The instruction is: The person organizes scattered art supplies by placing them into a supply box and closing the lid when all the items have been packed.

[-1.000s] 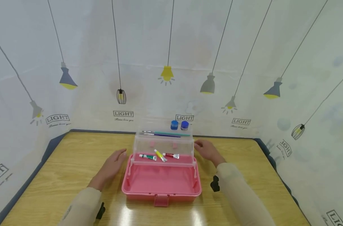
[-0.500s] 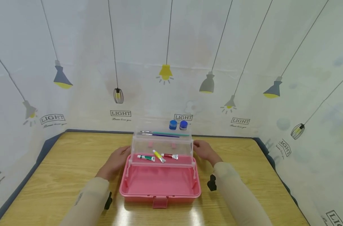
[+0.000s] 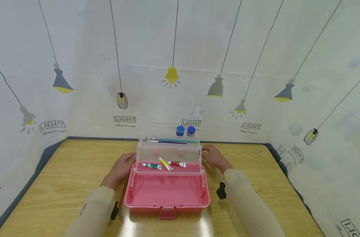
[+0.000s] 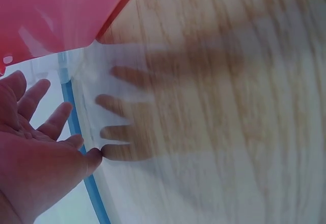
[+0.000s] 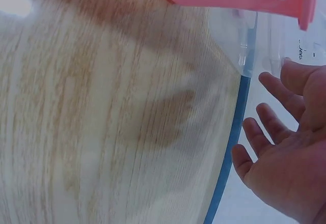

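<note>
A pink box (image 3: 167,191) stands open on the table, its clear tiered trays (image 3: 142,155) raised at the back. In the lower tray lie a green paint tube (image 3: 152,166), a yellow paint tube (image 3: 165,164) and a red paint tube (image 3: 177,164). Higher up are a teal paintbrush (image 3: 180,141), a dark blue paintbrush (image 3: 172,142) and two blue-lidded jars (image 3: 180,131). My left hand (image 3: 122,167) is at the box's left side, fingers extended. On the other side my right hand (image 3: 216,158) is beside the clear trays, fingers loosely spread; whether either hand touches is unclear.
The wooden table (image 3: 79,174) has a dark blue edge (image 3: 99,138) at the back. A pale cloth wall (image 3: 150,49) printed with lamps rises behind and at both sides. A pink latch (image 3: 167,213) hangs at the box's front.
My left hand has come rightward to the box's side, mostly in the first half second. The right hand stays beside the trays. The head view has shifted slightly.
</note>
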Demonstrator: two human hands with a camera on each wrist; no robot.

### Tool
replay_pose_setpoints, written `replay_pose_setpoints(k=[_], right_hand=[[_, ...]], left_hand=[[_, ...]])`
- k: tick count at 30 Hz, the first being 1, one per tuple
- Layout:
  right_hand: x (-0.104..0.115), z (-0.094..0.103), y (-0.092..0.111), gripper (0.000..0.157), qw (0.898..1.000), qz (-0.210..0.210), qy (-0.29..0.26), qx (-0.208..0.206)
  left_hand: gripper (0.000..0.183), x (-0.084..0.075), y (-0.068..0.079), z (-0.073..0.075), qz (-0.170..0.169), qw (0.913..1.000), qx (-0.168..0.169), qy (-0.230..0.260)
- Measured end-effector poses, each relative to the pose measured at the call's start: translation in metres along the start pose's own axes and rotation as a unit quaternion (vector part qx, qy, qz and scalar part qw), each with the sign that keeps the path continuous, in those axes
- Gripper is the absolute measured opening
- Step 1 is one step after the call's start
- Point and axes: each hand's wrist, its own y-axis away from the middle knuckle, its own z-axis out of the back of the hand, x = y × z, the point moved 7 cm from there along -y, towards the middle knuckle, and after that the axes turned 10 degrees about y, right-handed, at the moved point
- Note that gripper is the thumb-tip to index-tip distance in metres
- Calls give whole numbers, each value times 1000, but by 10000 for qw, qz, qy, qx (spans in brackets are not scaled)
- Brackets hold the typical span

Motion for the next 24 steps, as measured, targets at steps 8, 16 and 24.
replay_pose_setpoints(k=[8, 16, 24], right_hand=[[-3, -2, 0, 35, 9998, -190, -90, 53], [-3, -2, 0, 36, 9996, -253, -155, -10], [-9, -5, -2, 39, 9983, -301, -497, 57]], left_hand=[[54, -1, -3, 2, -280, 9994, 33, -175], [59, 3, -3, 4, 17, 9999, -36, -125], [64, 3, -3, 5, 249, 9996, 74, -103]])
